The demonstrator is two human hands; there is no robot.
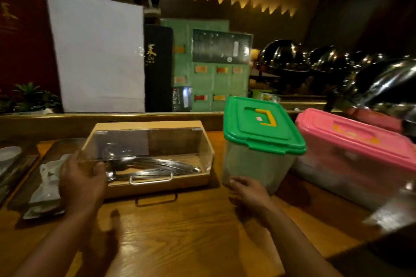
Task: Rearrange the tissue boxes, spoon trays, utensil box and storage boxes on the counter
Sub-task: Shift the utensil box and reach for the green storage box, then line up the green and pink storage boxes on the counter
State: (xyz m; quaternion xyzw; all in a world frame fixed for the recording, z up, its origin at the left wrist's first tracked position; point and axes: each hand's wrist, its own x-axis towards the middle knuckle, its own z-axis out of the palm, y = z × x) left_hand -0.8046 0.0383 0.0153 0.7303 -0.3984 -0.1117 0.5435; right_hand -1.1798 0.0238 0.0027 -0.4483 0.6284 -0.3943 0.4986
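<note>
A wooden utensil box (157, 183) with a clear lid and a metal handle stands on the counter, metal utensils inside. My left hand (82, 179) grips its front left corner. To its right stands a clear storage box with a green lid (261, 128). My right hand (249, 191) touches that box's lower front, fingers spread. A larger storage box with a pink lid (355, 141) sits further right. At the left lies a dark spoon tray (51, 153) holding white spoons.
The wooden counter (180, 231) stretches toward me. A second tray with white dishes (9, 155) is at the far left edge. Behind are a white board (96, 51), a green cabinet (213, 78), a plant (31, 96) and chrome chafing lids (382, 81) at right.
</note>
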